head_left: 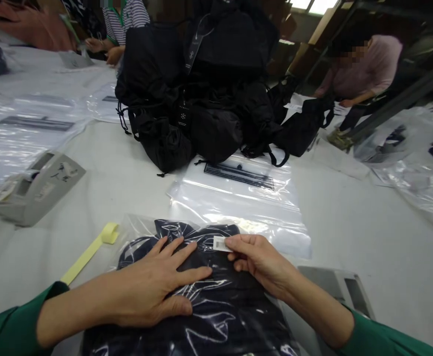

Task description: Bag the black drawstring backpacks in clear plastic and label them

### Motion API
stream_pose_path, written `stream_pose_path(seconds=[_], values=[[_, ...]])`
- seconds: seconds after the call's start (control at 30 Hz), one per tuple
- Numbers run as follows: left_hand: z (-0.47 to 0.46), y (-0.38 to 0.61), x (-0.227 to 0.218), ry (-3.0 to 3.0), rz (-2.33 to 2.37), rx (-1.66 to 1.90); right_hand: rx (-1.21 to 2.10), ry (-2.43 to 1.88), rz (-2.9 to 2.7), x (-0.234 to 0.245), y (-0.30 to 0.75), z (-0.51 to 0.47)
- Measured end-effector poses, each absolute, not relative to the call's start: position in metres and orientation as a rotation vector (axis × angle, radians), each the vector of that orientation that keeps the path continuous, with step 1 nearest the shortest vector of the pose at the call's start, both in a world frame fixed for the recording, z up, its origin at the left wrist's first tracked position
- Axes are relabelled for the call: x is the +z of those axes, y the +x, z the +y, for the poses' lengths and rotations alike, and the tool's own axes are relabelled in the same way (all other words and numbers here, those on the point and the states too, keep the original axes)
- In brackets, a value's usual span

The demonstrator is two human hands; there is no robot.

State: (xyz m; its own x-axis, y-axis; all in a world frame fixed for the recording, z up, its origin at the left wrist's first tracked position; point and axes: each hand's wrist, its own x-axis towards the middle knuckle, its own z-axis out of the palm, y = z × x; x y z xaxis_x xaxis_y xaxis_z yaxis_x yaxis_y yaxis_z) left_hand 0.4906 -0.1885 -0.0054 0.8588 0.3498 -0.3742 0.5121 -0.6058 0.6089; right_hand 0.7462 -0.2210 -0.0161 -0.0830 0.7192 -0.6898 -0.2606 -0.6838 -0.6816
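Note:
A dark folded item in a clear plastic bag (238,311) lies in front of me at the bottom of the head view. My left hand (153,282) rests flat on the bag with its fingers spread. Between thumb and fingers, my right hand (255,257) pinches a small white barcode label (221,244) at the bag's upper part. Whether the label is stuck down there, I cannot tell. Just beyond lies a stack of clear plastic bags (238,207) with dark print.
Black drawstring bags (216,128) with hang tags are piled at the back. A grey tape dispenser (42,188) stands left, near a yellow strip (90,252). Another grey device (335,287) sits under my right forearm. Two people (368,69) work across the table.

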Motion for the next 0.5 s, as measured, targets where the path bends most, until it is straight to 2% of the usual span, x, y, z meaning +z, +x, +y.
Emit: stream_pose_path(seconds=[0.2, 0.5], values=[[-0.192, 0.491, -0.008, 2.309, 0.623, -0.261, 1.84, -1.672, -0.54, -0.001, 0.722, -0.214], [-0.192, 0.49, -0.01, 2.324, 0.632, -0.252, 1.81, -1.964, -0.581, -0.004, 0.7, -0.205]])
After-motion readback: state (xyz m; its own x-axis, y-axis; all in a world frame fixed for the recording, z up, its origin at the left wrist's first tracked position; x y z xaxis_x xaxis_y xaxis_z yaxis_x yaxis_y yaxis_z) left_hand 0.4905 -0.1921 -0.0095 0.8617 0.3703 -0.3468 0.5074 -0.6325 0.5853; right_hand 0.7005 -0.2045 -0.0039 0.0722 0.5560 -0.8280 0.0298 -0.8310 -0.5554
